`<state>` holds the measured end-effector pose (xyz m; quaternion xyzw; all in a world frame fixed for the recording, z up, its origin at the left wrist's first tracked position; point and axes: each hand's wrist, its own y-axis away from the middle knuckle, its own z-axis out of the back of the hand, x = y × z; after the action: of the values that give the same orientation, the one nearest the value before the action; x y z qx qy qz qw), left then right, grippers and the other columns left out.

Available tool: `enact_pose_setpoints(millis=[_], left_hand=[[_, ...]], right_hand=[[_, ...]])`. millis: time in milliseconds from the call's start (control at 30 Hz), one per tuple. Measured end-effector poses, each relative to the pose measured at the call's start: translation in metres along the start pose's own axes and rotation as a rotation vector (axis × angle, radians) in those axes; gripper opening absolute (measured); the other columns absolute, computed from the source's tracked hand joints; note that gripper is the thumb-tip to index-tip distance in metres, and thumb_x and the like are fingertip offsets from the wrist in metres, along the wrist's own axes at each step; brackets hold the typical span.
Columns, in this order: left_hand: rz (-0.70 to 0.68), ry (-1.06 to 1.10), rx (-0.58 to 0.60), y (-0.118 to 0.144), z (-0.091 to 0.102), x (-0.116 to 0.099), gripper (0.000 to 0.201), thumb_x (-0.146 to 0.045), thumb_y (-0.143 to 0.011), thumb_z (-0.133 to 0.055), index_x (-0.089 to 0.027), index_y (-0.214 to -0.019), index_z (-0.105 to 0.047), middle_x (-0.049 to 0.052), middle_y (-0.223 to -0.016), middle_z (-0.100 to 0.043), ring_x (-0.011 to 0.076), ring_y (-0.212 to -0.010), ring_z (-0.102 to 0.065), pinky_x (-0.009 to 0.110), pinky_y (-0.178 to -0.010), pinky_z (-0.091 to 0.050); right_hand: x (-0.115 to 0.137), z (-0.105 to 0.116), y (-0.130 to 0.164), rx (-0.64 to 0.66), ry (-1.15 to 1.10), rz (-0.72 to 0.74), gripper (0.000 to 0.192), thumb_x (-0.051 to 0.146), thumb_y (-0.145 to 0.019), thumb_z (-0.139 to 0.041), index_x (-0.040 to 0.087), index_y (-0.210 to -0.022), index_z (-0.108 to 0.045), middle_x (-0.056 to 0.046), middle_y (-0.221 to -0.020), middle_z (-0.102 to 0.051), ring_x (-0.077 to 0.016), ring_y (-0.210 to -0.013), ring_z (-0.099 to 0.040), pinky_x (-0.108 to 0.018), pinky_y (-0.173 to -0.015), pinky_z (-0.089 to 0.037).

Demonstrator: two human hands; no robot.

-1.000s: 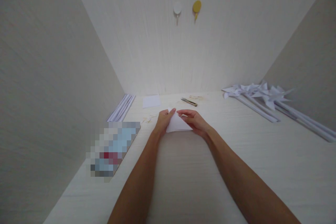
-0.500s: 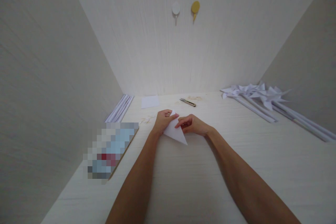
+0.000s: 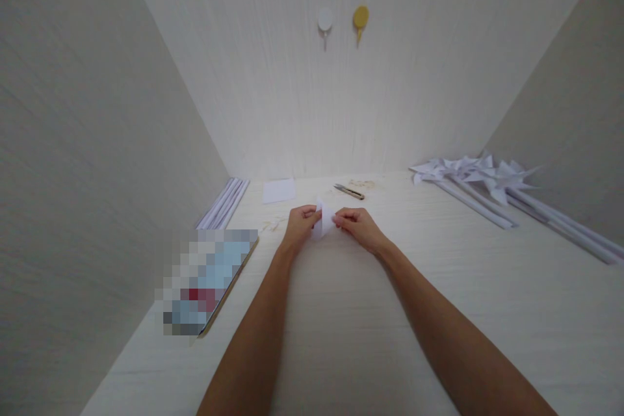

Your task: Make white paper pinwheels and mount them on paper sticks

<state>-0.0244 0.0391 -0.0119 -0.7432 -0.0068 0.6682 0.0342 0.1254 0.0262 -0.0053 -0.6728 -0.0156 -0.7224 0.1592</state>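
Folded paper [image 3: 324, 221] pinched between left hand [image 3: 301, 224] and right hand [image 3: 357, 226] (each grip closed on it).

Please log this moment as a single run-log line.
left hand: pinching small folded white paper piece | right hand: pinching same paper | nearby: small metal snips, white paper pinwheels

Head camera, looking down, forward.

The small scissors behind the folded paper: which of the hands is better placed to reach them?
Probably the right hand: the scissors lie just beyond it, while the left hand is farther aside. Both hold the folded paper.
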Motion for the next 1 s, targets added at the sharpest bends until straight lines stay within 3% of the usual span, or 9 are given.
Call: enact_pose_setpoints(millis=[300,533,700,1000], left_hand=[[0.037,0.035,0.070,0.006,-0.009,-0.008,0.018,-0.031,-0.056,-0.063,-0.013,-0.060,-0.066,0.000,-0.051,-0.057,0.0096,-0.047,-0.050,0.022,-0.052,-0.039],[0.035,0.084,0.054,0.007,-0.010,-0.008,0.030,-0.043,-0.059,-0.061,-0.013,-0.058,-0.062,0.000,-0.051,-0.055,0.0102,-0.048,-0.050,0.023,-0.051,-0.040],[0.028,0.062,0.083,0.007,-0.010,-0.008,0.023,-0.035,-0.052,-0.069,-0.013,-0.057,-0.064,0.000,-0.052,-0.057,0.0093,-0.048,-0.048,0.021,-0.049,-0.038],[0.011,0.054,0.057,0.008,-0.011,-0.009,0.024,-0.037,-0.050,-0.069,-0.014,-0.053,-0.064,0.000,-0.049,-0.057,0.0092,-0.045,-0.046,0.022,-0.048,-0.038]], right_hand=[[0.003,-0.005,-0.004,-0.172,0.087,0.043,0.028,0.035,-0.061,-0.059,0.017,-0.044,-0.047,0.007,-0.041,-0.036,-0.0067,-0.043,-0.030,-0.023,-0.044,-0.024],[0.003,-0.004,-0.003,-0.198,0.122,0.061,0.028,0.036,-0.060,-0.059,0.017,-0.045,-0.047,0.006,-0.042,-0.039,-0.0074,-0.043,-0.032,-0.023,-0.044,-0.025],[0.000,-0.004,-0.003,-0.199,0.145,0.081,0.027,0.035,-0.061,-0.058,0.017,-0.044,-0.048,0.005,-0.042,-0.039,-0.0076,-0.044,-0.032,-0.023,-0.044,-0.025],[-0.002,-0.005,-0.004,-0.205,0.151,0.100,0.028,0.036,-0.061,-0.059,0.017,-0.044,-0.048,0.005,-0.041,-0.041,-0.0074,-0.042,-0.033,-0.022,-0.043,-0.026]])
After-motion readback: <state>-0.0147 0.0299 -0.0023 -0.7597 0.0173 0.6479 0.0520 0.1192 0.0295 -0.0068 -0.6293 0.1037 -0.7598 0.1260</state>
